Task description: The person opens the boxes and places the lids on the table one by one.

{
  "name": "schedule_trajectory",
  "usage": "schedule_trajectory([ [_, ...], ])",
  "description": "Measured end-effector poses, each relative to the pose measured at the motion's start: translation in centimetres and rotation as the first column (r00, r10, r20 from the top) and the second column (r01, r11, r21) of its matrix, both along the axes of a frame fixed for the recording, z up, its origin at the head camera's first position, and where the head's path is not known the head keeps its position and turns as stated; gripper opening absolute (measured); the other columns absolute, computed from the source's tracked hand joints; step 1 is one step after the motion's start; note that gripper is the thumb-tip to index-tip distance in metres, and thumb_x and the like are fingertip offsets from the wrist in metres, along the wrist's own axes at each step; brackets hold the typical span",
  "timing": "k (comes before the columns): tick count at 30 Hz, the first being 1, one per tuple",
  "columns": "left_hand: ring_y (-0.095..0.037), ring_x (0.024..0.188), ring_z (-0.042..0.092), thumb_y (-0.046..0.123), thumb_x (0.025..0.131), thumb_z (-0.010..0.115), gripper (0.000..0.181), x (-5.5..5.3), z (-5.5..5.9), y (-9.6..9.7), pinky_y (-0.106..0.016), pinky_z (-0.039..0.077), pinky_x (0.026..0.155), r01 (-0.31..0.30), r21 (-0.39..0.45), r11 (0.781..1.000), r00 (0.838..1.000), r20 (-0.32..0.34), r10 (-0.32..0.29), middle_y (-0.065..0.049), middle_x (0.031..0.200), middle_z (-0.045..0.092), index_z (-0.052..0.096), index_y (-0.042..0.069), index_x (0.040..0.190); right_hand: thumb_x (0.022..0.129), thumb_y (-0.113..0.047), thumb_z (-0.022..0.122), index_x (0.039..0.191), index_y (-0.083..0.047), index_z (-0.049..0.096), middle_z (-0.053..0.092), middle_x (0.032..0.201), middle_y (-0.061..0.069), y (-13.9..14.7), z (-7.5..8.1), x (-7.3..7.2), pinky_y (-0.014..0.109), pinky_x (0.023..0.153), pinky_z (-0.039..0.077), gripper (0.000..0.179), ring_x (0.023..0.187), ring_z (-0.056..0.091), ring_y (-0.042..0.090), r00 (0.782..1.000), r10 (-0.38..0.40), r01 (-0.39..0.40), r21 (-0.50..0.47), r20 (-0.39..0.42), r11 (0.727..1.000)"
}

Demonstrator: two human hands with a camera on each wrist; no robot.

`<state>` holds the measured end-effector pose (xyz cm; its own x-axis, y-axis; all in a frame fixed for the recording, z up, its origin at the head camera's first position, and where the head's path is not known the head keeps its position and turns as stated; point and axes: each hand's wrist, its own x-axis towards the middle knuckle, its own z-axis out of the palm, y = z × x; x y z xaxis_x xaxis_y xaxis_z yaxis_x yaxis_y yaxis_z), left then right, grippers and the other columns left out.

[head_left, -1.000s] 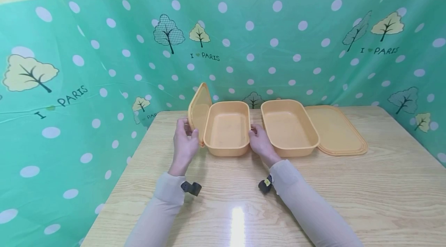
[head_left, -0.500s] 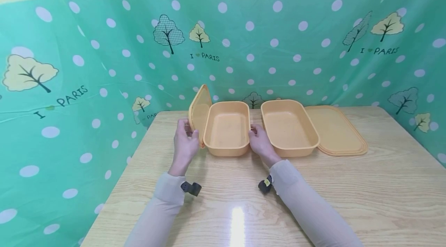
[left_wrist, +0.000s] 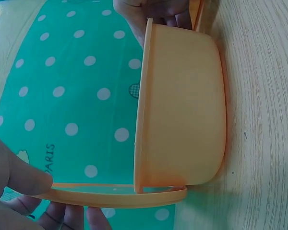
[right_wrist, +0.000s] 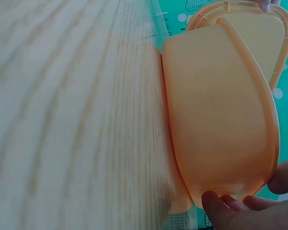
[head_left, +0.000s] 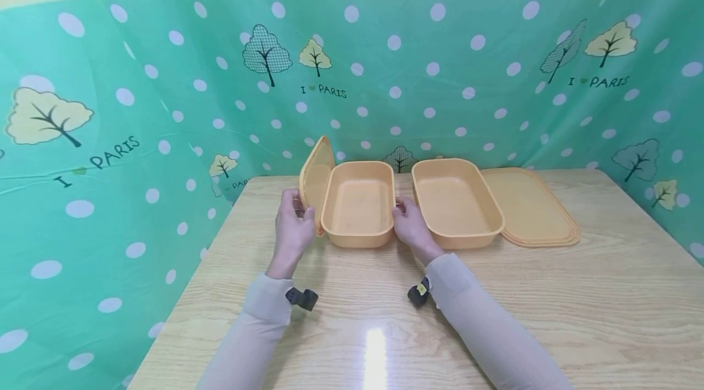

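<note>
An orange plastic food container [head_left: 360, 241] stands upright on the table with its open side up. Along its left side a matching orange lid [head_left: 316, 179] is held on edge, steeply tilted. My left hand [head_left: 294, 228] pinches that lid between thumb and fingers; in the left wrist view the lid's edge [left_wrist: 115, 197] runs close along the container's rim. At the container's right side, my right hand [head_left: 414, 228] holds the wall, thumb by the rim and fingertips [right_wrist: 212, 200] against the outside. The fingers are partly hidden in the head view.
A second orange container [head_left: 467, 241] sits close to the right of my right hand. Another lid [head_left: 530, 206] lies flat beyond it, partly under its side. Behind the wooden table [head_left: 352, 298] hangs a green dotted curtain [head_left: 385, 60].
The upright lid has sunk slightly and shifted a little to the right, with my left hand following. My right hand and both containers stay where they were.
</note>
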<state>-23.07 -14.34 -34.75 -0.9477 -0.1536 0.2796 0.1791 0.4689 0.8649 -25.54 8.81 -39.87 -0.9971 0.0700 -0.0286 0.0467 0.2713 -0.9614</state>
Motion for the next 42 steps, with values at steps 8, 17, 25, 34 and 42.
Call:
schedule_trajectory([
  [8, -0.026, 0.088, 0.054, -0.002, 0.089, 0.055, 0.027, 0.0, 0.1, 0.0, -0.033, 0.048, 0.067, -0.01, -0.024, 1.0, 1.0, 0.024, 0.01, -0.014, 0.101, 0.056, 0.045, 0.004, 0.113, 0.101, -0.014, 0.038, 0.139, 0.002, 0.039, 0.052, 0.128, 0.023, 0.0, -0.1, -0.1, 0.043, 0.099, 0.041, 0.041, 0.115, 0.051, 0.03, 1.0, -0.001, 0.001, 0.01, 0.008, 1.0],
  [17, -0.026, 0.086, 0.055, 0.003, 0.091, 0.054, 0.021, 0.2, 0.2, 0.0, -0.033, 0.048, 0.069, -0.003, -0.026, 1.0, 1.0, 0.021, 0.004, -0.014, 0.098, 0.056, 0.047, 0.002, 0.111, 0.101, -0.015, 0.038, 0.14, 0.0, 0.039, 0.052, 0.127, 0.021, 0.0, -0.2, -0.1, 0.044, 0.1, 0.04, 0.041, 0.115, 0.05, 0.029, 1.0, -0.001, 0.001, 0.01, 0.019, 1.0],
  [25, -0.026, 0.086, 0.053, 0.006, 0.092, 0.054, 0.018, 0.4, -0.1, -0.2, -0.034, 0.047, 0.073, 0.001, -0.027, 1.0, 1.0, 0.005, -0.001, -0.014, 0.098, 0.056, 0.049, 0.0, 0.108, 0.101, -0.016, 0.038, 0.139, 0.0, 0.039, 0.052, 0.128, 0.021, 0.1, -0.2, -0.1, 0.043, 0.1, 0.04, 0.041, 0.116, 0.051, 0.029, 1.0, 0.002, -0.002, 0.013, 0.023, 1.0],
  [34, -0.028, 0.088, 0.054, 0.004, 0.09, 0.054, 0.024, 0.5, -0.6, -0.6, -0.037, 0.047, 0.078, -0.014, -0.033, 0.999, 0.999, -0.035, 0.013, -0.016, 0.099, 0.056, 0.048, -0.002, 0.112, 0.101, -0.017, 0.037, 0.14, 0.0, 0.038, 0.052, 0.129, 0.02, 0.1, 0.0, -0.1, 0.043, 0.102, 0.04, 0.043, 0.118, 0.051, 0.029, 1.0, 0.007, -0.008, 0.022, 0.027, 1.0],
  [42, -0.028, 0.086, 0.056, 0.001, 0.088, 0.056, 0.031, 0.4, -0.9, -1.1, -0.037, 0.049, 0.075, -0.035, -0.023, 0.999, 0.997, -0.069, 0.033, -0.017, 0.095, 0.058, 0.045, 0.0, 0.117, 0.101, -0.018, 0.037, 0.141, 0.001, 0.038, 0.051, 0.131, 0.021, 0.2, -0.2, -0.3, 0.043, 0.103, 0.039, 0.044, 0.119, 0.05, 0.029, 1.0, 0.005, -0.005, 0.028, 0.023, 1.0],
])
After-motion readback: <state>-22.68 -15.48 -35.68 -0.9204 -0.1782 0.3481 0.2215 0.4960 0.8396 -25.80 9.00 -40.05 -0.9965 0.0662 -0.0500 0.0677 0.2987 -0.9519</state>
